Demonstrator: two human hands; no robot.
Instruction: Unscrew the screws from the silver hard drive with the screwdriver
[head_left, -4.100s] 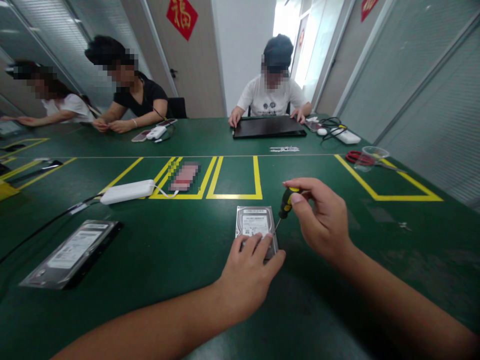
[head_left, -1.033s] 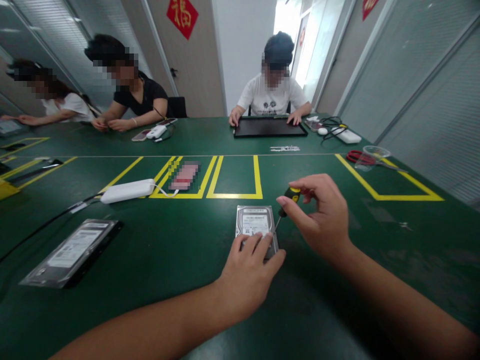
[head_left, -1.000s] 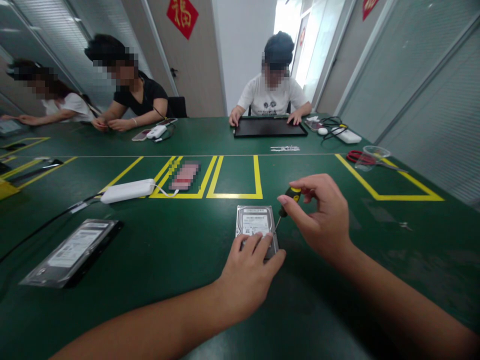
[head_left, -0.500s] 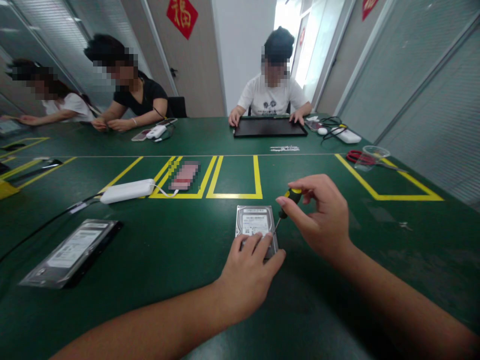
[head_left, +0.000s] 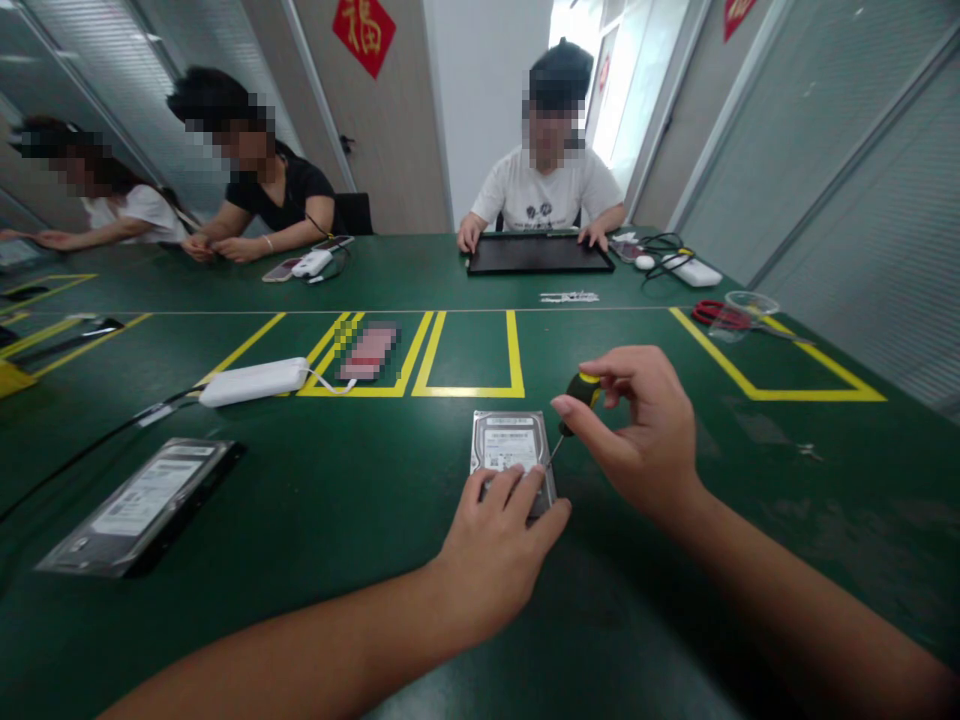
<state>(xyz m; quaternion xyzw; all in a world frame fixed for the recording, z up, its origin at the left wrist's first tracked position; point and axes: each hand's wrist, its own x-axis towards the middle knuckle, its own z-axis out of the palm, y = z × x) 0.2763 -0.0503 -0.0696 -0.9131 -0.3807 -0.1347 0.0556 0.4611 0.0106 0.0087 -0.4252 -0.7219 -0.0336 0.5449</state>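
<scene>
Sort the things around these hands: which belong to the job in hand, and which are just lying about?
Job in hand:
hard drive, under the left hand
screwdriver, held in the right hand, tip at the drive's edge

Apparently lying about:
second drive, untouched
white corded block
pink device
red-handled tool
clear cup

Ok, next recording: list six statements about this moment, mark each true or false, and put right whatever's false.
1. The right hand grips a screwdriver. True.
2. The left hand rests on a hard drive. True.
3. The screwdriver points up, away from the hard drive. False: it slants down to the hard drive's right edge.
4. A second hard drive lies to the right of both hands. False: it lies to their left.
5. The tape on the table is blue. False: it is yellow.
6. A co-worker straight across touches a flat black panel. True.
</scene>
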